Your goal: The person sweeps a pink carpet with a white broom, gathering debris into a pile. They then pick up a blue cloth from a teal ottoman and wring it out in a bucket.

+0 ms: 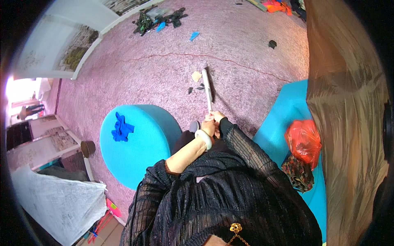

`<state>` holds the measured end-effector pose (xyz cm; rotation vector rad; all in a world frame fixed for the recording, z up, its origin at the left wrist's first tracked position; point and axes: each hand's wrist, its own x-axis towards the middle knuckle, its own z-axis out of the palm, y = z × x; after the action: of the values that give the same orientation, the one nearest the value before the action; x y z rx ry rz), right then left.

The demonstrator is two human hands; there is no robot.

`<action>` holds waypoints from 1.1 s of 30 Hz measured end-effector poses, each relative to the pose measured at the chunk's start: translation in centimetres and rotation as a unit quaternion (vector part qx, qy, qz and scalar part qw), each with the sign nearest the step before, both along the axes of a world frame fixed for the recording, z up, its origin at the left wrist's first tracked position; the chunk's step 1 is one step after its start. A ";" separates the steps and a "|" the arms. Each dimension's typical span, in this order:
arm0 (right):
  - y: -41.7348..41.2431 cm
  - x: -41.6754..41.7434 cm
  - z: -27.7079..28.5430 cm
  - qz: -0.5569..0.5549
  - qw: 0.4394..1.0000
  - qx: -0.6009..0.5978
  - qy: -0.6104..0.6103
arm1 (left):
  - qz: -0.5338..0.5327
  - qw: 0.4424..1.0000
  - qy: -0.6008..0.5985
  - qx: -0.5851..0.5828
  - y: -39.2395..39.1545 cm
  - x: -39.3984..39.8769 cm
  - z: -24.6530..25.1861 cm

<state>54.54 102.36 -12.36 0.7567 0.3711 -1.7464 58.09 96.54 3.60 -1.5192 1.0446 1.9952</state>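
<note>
My left hand, with a pale bangle at the wrist, is closed around the near end of a light grey pole. Just beyond it, my right hand is wrapped around the same pole, touching the left. The pole belongs to a long-handled floor tool and reaches away from me over the pink carpet. Foreshortening hides what kind of tool it is. Beside the pole's far part lie a pale yellow scrap and small black scraps.
Left stands a round turquoise pouf with a blue cloth on it. Right, a turquoise seat bears a red plastic bag beside a brown curtain. A dark scrap heap lies ahead; a thin red cord crosses the carpet.
</note>
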 end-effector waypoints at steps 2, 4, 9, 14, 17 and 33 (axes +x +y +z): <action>-0.6 -0.2 -0.2 -0.022 0.998 -0.063 0.009 | -0.009 1.000 0.016 -0.019 0.1 0.5 0.6; -2.6 0.0 5.1 -0.013 1.000 0.003 0.018 | -0.012 0.999 0.028 0.013 -1.7 1.6 0.7; -3.9 -0.2 6.4 -0.025 0.995 0.056 -0.081 | -0.004 0.963 -0.018 0.268 -6.1 1.1 3.2; -5.8 0.1 -3.4 0.008 0.995 0.081 -0.049 | 0.042 0.931 -0.061 0.357 -9.8 -0.1 0.7; -11.9 1.3 1.0 0.047 0.981 0.189 -0.005 | 0.069 0.938 -0.064 0.334 -14.8 0.4 0.1; -19.1 -4.8 8.0 -0.078 0.997 -0.013 -0.001 | -0.192 0.980 0.039 -0.021 -19.8 -3.0 2.6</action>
<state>49.70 83.21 -4.41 0.7853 0.2946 -1.8931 55.10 76.72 6.18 -1.1582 1.3058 1.7796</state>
